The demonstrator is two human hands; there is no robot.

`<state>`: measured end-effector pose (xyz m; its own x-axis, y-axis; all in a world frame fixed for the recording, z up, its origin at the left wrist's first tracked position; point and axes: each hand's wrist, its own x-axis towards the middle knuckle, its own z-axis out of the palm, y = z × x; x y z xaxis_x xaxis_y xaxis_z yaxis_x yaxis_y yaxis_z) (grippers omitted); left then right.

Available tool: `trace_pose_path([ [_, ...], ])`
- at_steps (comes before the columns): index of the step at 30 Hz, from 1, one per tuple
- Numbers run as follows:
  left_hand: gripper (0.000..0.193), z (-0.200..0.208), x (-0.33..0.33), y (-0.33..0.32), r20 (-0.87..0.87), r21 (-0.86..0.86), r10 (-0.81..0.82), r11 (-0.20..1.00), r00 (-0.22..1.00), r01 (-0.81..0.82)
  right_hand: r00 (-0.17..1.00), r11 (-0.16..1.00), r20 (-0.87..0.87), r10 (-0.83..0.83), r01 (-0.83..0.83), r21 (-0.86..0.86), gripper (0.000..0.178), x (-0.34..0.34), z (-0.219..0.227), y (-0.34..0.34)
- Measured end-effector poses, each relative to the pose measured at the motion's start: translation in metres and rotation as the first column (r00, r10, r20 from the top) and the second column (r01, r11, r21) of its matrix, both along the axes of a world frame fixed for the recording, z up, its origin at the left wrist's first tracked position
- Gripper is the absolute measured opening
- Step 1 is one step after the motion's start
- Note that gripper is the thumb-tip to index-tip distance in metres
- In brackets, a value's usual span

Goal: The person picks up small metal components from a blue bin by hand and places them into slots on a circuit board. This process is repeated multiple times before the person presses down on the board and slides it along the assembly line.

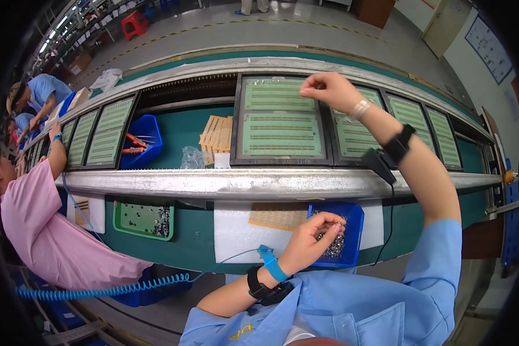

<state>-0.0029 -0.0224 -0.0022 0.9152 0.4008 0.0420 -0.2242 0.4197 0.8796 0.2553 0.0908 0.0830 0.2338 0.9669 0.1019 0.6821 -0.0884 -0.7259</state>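
Observation:
My left hand (310,243) is at the left side of a blue bin (356,237) full of small shiny metal parts (335,247). Its thumb and fingers are curled together over the bin; whatever they hold is too small to name. My right hand (332,93) reaches across the conveyor, above the upper right corner of a green circuit board panel (281,134) in a dark frame. Thumb and forefinger are pinched there, and I cannot make out what is between them. A blue wrist strap (274,266) with a coiled cord sits on my left wrist.
A metal rail (179,183) runs along the near side of the conveyor. More framed panels (412,118) stand to the right. A tan stack (217,135) and a blue bin with pliers (141,141) lie beyond the rail. A green tray (116,219) and a co-worker in pink (57,230) are left.

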Motion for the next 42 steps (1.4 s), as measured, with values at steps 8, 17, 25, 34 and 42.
trace_pose_path([
  [8,0.012,0.000,-0.003,0.006,-0.020,0.170,-0.001,0.985,1.000,0.004,0.977,0.989,0.195,-0.085,0.106,-0.101,0.017,0.000,-0.020,0.073],
  [17,0.010,0.007,-0.003,0.017,0.024,0.268,-0.039,0.963,0.999,0.031,0.959,0.983,0.229,-0.169,0.179,-0.025,0.018,-0.006,-0.032,0.074],
  [25,0.012,0.007,-0.003,0.019,0.048,0.335,-0.041,0.942,0.998,0.023,0.932,0.988,0.339,-0.129,0.152,-0.040,0.017,-0.009,-0.027,0.071],
  [34,0.013,0.008,0.000,0.010,0.015,0.147,0.008,0.989,1.000,-0.010,0.632,0.996,0.775,-0.006,0.071,-0.050,0.018,-0.014,-0.006,0.065],
  [42,0.017,0.005,-0.005,0.008,-0.046,0.150,-0.050,0.987,0.998,0.057,0.570,0.987,0.807,0.159,-0.061,-0.151,0.044,-0.034,-0.011,-0.044],
])
